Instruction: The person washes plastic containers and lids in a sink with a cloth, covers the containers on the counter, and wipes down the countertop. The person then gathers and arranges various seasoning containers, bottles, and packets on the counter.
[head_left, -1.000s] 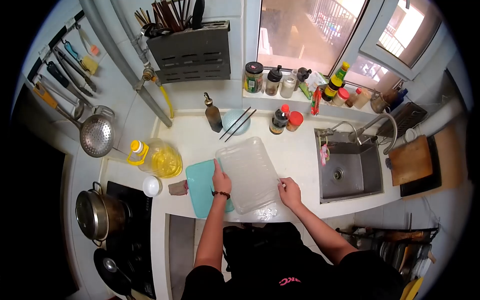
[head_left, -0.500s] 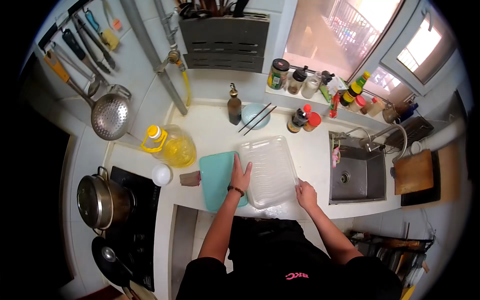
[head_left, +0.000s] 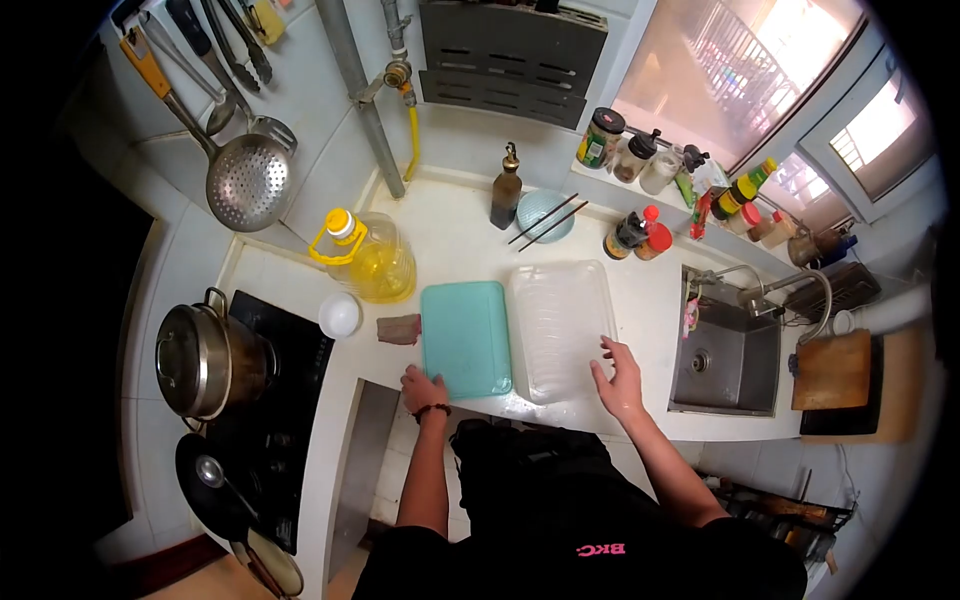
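On the counter before me lie a flat teal rectangular plastic piece (head_left: 467, 335), perhaps a lid, and a clear ribbed plastic container (head_left: 560, 330) close beside it. My left hand (head_left: 424, 391) is at the teal piece's near left corner, thumb and fingers apart; whether it presses on the edge is hard to tell. My right hand (head_left: 620, 382) is open at the container's right edge, thumb and fingers spread, holding nothing. Left of the teal piece is a brownish-pink slab (head_left: 399, 329), possibly meat, and near that a small white bowl (head_left: 340, 315).
A large oil jug (head_left: 378, 262) stands at the left. Behind are a dark bottle (head_left: 506, 195) and a blue bowl (head_left: 546, 216) with chopsticks across it. A sink (head_left: 727, 355) is at right; a lidded pot (head_left: 205, 360) sits on the stove at left.
My left hand has moved from between the two plastic pieces to the teal piece's near left corner. My right hand has opened off the container's edge. The teal piece now lies straighter.
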